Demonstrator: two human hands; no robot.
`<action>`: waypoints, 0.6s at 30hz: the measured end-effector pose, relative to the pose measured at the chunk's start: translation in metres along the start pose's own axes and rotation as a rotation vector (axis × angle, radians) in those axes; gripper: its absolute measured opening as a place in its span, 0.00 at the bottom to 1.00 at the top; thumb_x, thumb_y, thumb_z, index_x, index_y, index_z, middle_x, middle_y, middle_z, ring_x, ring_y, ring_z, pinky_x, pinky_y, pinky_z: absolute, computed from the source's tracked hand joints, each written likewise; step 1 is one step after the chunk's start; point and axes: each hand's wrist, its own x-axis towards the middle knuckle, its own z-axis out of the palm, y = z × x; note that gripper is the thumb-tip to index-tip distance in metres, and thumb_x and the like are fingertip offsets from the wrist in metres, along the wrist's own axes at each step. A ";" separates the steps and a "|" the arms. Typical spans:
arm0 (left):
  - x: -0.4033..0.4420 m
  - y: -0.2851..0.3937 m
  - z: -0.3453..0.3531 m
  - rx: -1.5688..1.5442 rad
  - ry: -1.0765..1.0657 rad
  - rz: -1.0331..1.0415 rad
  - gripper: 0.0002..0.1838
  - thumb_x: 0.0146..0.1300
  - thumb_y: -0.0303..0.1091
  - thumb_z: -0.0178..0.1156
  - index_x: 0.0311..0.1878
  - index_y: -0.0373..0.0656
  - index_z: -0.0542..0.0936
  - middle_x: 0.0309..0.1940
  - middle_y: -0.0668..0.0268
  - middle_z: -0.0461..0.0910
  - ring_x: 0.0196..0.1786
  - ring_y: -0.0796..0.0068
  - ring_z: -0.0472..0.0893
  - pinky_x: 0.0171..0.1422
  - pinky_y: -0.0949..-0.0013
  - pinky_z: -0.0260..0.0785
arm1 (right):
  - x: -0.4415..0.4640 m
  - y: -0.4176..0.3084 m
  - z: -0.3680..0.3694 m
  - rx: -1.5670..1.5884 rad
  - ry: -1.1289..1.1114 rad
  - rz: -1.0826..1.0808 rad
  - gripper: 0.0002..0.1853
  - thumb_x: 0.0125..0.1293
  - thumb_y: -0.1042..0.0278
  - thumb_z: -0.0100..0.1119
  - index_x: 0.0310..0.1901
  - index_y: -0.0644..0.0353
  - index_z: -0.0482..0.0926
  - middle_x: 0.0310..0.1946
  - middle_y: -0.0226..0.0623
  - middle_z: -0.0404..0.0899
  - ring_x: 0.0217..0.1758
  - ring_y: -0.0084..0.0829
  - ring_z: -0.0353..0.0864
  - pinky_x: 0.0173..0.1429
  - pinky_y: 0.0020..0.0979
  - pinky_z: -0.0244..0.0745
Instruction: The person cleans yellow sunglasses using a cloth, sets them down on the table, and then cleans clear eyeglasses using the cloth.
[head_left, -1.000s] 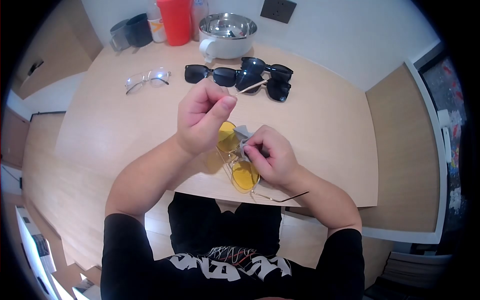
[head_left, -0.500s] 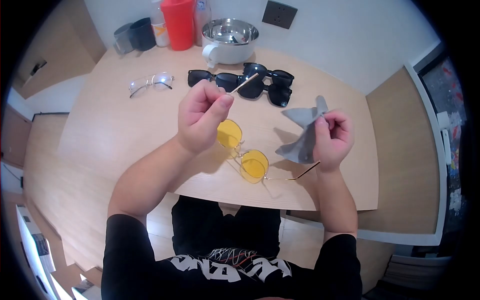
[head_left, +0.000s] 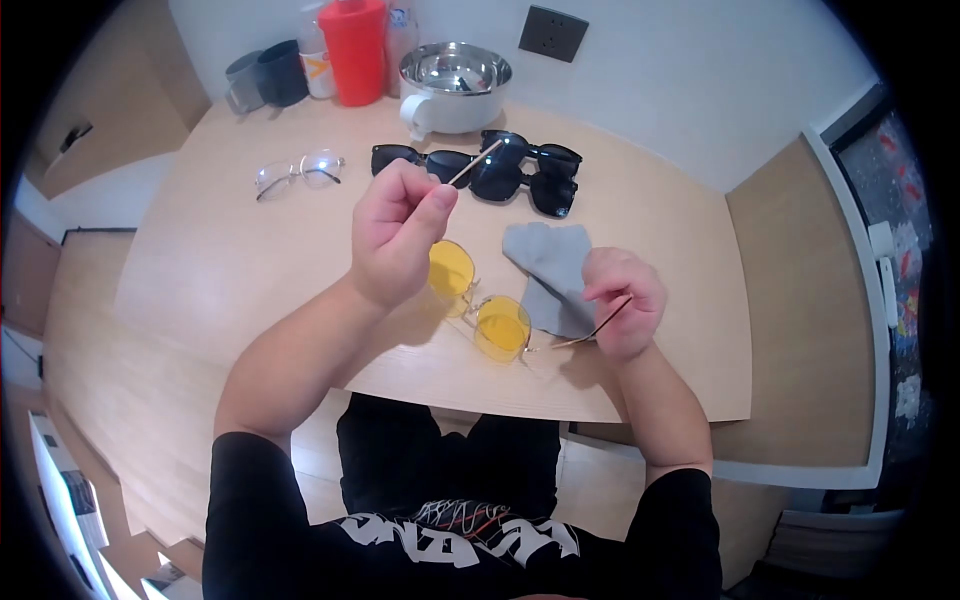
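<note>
My left hand (head_left: 395,235) pinches one thin temple arm of a pair of yellow-tinted glasses (head_left: 502,326). The glasses hang in front of me just above the table, lenses toward the lower right, and this hand partly covers one lens. Their other temple arm reaches right and crosses in front of my right hand (head_left: 628,300). A grey cloth (head_left: 555,270) lies spread on the table beside my right hand, overlapped by its fingers. Those fingers are curled, and whether they grip anything is hidden.
Black sunglasses (head_left: 552,192) lie in a group beyond my hands, with clear-lens glasses (head_left: 300,174) to the left. Along the wall stand a steel-lined bowl (head_left: 455,105) with a white handle, a red container (head_left: 354,55), a dark mug (head_left: 283,75) and bottles.
The grey cloth went from hanging bunched in my right hand to lying on the table. My right hand moved left and down, near the free temple arm. My left hand kept its pinch.
</note>
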 end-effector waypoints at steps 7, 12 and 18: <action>0.001 -0.002 0.000 0.036 0.003 0.014 0.06 0.70 0.27 0.55 0.36 0.42 0.68 0.27 0.74 0.69 0.27 0.89 0.64 0.31 0.82 0.58 | -0.002 -0.009 0.009 -0.089 -0.094 0.066 0.23 0.70 0.50 0.55 0.26 0.64 0.75 0.21 0.35 0.69 0.23 0.28 0.64 0.28 0.29 0.57; -0.002 -0.002 0.001 0.066 0.003 -0.003 0.06 0.71 0.27 0.53 0.36 0.42 0.67 0.25 0.72 0.69 0.25 0.87 0.64 0.29 0.81 0.57 | 0.000 -0.003 0.007 0.058 -0.079 -0.076 0.14 0.61 0.61 0.62 0.25 0.63 0.76 0.19 0.33 0.71 0.20 0.27 0.66 0.24 0.28 0.57; 0.000 -0.004 0.000 0.160 -0.017 0.051 0.06 0.73 0.26 0.48 0.37 0.43 0.65 0.23 0.69 0.68 0.22 0.84 0.63 0.26 0.78 0.56 | 0.002 -0.008 0.007 -0.028 -0.143 -0.025 0.14 0.64 0.61 0.61 0.26 0.62 0.76 0.21 0.33 0.73 0.21 0.27 0.67 0.25 0.27 0.59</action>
